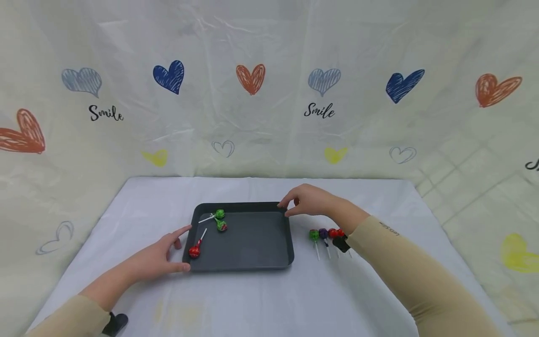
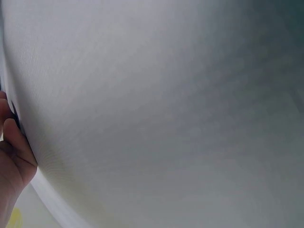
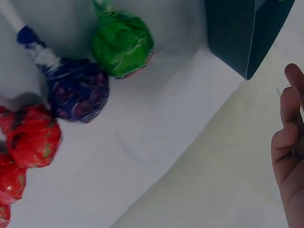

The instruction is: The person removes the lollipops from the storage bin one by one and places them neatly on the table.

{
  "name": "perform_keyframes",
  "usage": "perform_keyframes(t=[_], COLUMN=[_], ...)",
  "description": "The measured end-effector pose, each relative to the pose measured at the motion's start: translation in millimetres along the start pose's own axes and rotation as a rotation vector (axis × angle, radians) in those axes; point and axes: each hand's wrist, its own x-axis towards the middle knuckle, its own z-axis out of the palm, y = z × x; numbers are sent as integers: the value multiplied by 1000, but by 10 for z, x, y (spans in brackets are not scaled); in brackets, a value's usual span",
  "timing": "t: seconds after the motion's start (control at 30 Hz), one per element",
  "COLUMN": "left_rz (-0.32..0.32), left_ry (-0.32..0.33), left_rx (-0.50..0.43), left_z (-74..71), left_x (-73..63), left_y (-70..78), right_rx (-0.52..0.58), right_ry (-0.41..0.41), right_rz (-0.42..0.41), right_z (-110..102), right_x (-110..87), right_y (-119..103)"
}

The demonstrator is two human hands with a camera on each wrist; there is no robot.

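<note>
A dark grey tray (image 1: pixel 254 241) lies on the table. Inside its left part are two green-wrapped lollipops (image 1: pixel 221 226) and a red lollipop (image 1: pixel 194 252). My left hand (image 1: pixel 157 257) is spread at the tray's left side, index fingertip and thumb right at the rim; in the left wrist view only part of this hand (image 2: pixel 16 152) shows. At the back right corner is my right hand (image 1: pixel 311 200), thumb and index finger parted and nothing held. To the right of the tray lie a green lollipop (image 3: pixel 122 45), a purple one (image 3: pixel 78 90) and red ones (image 3: pixel 35 135), partly hidden by the right wrist.
A white cloth (image 1: pixel 236 299) covers the table. Behind it hangs a pale sheet (image 1: pixel 278 140) printed with hearts and words. Dark wrist devices (image 1: pixel 114 324) sit on both wrists, the right one close over the lollipop row.
</note>
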Motion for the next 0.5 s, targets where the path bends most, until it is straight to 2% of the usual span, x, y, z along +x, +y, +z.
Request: perform_keyframes(t=[0.23, 0.5], left_rz=[-5, -26], left_ry=[1, 3], left_rx=[-3, 3], left_z=[5, -6], left_x=[5, -7], left_y=[-5, 34], right_rx=[-60, -166], right_ry=[-26, -49], right_rz=[-45, -155], right_z=[92, 234], right_x=[262, 545], right_y=[-229, -429])
